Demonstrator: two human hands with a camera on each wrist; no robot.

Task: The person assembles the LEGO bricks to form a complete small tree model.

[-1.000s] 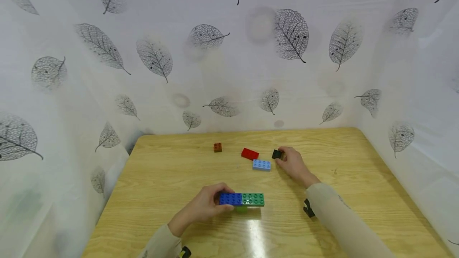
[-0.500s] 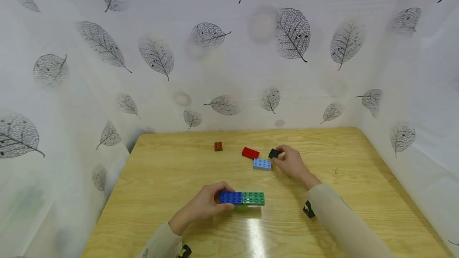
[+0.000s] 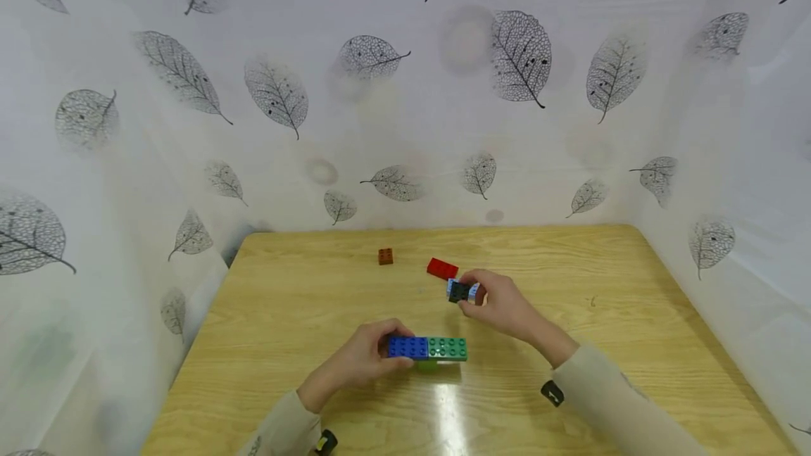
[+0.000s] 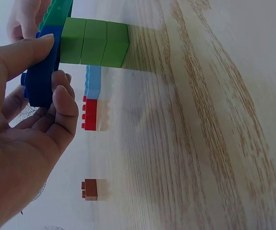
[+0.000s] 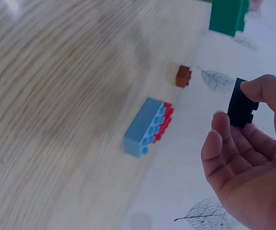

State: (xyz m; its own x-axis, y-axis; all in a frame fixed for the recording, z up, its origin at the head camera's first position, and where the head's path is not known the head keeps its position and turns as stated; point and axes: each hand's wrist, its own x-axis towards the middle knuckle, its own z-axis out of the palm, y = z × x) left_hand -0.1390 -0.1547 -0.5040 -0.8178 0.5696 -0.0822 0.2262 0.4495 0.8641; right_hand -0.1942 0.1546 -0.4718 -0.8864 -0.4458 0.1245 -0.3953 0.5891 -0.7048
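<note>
My left hand (image 3: 364,357) pinches the dark blue brick (image 3: 407,347), which lies end to end with a green brick (image 3: 447,349). Beneath the pair, a column of light green bricks (image 4: 95,42) reaches down to the tabletop. Between thumb and fingertips, my right hand (image 3: 500,302) holds a small black brick (image 5: 241,103) raised off the table. In the head view that brick partly covers a light blue brick (image 5: 144,127) lying on the wood. A red brick (image 3: 442,268) sits just behind the light blue one.
A small brown brick (image 3: 385,256) stands alone toward the back of the wooden table (image 3: 304,280). White curtain with a leaf print (image 3: 405,90) encloses the back and sides. Both wrists carry small black devices (image 3: 552,393).
My right hand has lifted the black brick and brought it left and nearer, over the light blue brick. The left hand keeps its hold on the blue brick.
</note>
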